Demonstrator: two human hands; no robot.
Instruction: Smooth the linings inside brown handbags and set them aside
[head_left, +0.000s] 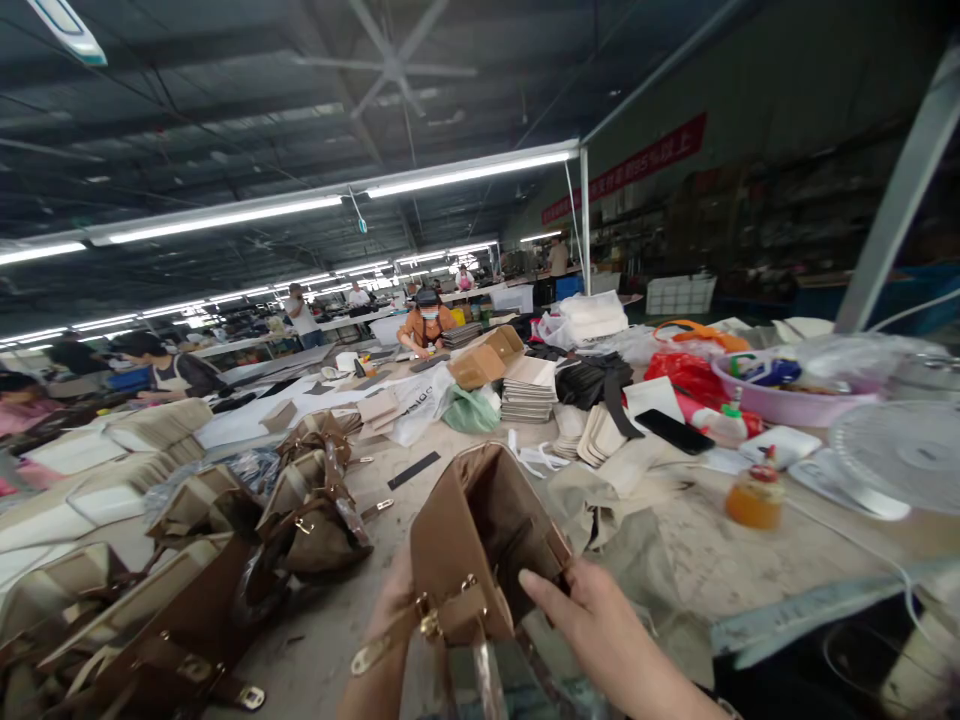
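As we look down, we see the brown bag point(454, 530) between the two hands, above the surface point(697, 540). The right hand point(604, 605) pinches its rim, thumb inside. The left hand point(395, 588) is by the other side, but its fingers are hidden, so we cannot tell how it grips.

We think the bag is light, with stiff walls and a softer lining. Its smooth outside might slip a little or scratch, so we would hold the firm sides and keep off the gold clasp point(430, 625).

Deep inside, it is too dark for us to see much. The plastic-wrapped handle point(487, 680) gets cut off at the bottom.
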